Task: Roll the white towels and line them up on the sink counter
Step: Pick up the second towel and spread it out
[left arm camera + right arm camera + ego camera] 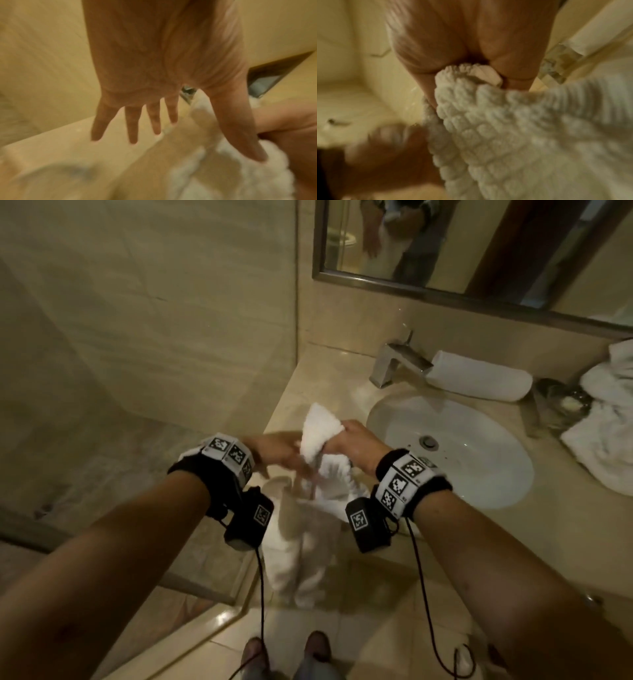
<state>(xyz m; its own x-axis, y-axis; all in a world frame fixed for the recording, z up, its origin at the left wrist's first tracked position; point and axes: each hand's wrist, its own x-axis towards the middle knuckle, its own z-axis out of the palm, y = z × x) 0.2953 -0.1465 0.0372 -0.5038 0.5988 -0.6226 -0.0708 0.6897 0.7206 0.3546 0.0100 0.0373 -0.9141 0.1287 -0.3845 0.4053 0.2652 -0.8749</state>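
A white towel (320, 426) hangs in the air over the left end of the sink counter (342, 361), its long tail drooping toward the floor. My right hand (346, 440) grips its upper edge, and in the right wrist view the knobbly cloth (522, 128) is bunched in that curled hand (471, 75). My left hand (274, 453) is just left of it, blurred. Its fingers (132, 121) are straight and spread, with the thumb lying on the towel (223, 169). One rolled white towel (479, 380) lies behind the basin.
The oval basin (445, 446) and a chrome faucet (397, 364) fill the counter's middle. A glass dish (555, 402) and a heap of loose white towels (609, 419) sit at the right. A mirror (479, 251) hangs above and a tiled wall is at the left.
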